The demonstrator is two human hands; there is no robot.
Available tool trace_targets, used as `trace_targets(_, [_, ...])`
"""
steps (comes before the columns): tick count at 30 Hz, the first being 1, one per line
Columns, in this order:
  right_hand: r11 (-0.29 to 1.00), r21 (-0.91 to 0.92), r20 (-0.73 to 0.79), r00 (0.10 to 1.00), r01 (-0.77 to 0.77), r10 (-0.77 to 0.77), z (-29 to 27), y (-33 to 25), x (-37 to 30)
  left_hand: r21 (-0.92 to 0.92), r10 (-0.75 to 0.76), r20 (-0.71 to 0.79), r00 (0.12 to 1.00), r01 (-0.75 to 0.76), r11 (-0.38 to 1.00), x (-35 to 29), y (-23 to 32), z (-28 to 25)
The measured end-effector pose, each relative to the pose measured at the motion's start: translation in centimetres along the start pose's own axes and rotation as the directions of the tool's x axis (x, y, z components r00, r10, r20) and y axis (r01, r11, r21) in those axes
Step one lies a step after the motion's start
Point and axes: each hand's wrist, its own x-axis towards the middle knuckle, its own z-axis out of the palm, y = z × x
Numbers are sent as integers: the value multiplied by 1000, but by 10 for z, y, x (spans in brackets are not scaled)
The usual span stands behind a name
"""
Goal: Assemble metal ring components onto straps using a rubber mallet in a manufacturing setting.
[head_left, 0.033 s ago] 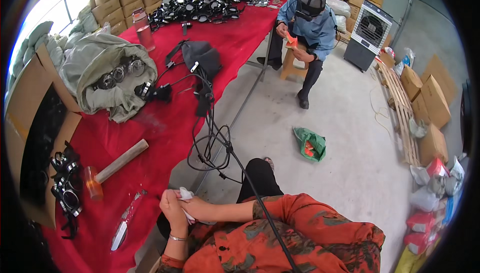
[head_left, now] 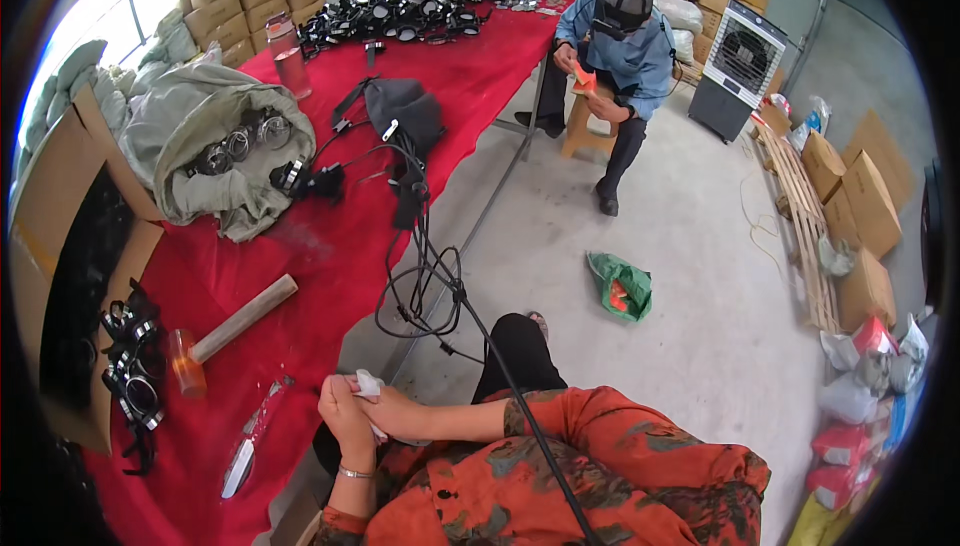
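My left hand [head_left: 345, 418] and my right hand [head_left: 397, 416] are pressed together beside the table's near edge. Both have their fingers closed on a crumpled white tissue [head_left: 368, 383], which pokes out above and below them. Left of my hands, a knife [head_left: 240, 466] with a pale blade lies on the red tablecloth [head_left: 330, 291]. Farther up sits a mallet [head_left: 245, 319] with a wooden handle and an orange head. Several black goggles [head_left: 133, 386] lie beside it, next to an open cardboard box [head_left: 132, 276].
A grey sack [head_left: 190, 106] holds goggles. Black cables [head_left: 430, 276] hang off the table from a dark grey bag [head_left: 400, 116]. A pink bottle [head_left: 288, 58] stands behind. A seated co-worker [head_left: 620, 46] holds watermelon. A green bag [head_left: 622, 288] with rinds lies on the floor.
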Motion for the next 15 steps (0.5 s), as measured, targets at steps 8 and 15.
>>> trace_targets(8, [119,-909,210,685,399,-697,-24,-33,-5,-647,-422,111,900,388,657,8,-27,-21])
trace_targets(15, [46,-938,250,765,342,-594,-58,-13,10,-627,-295,514,805,588,511,-19,16,22])
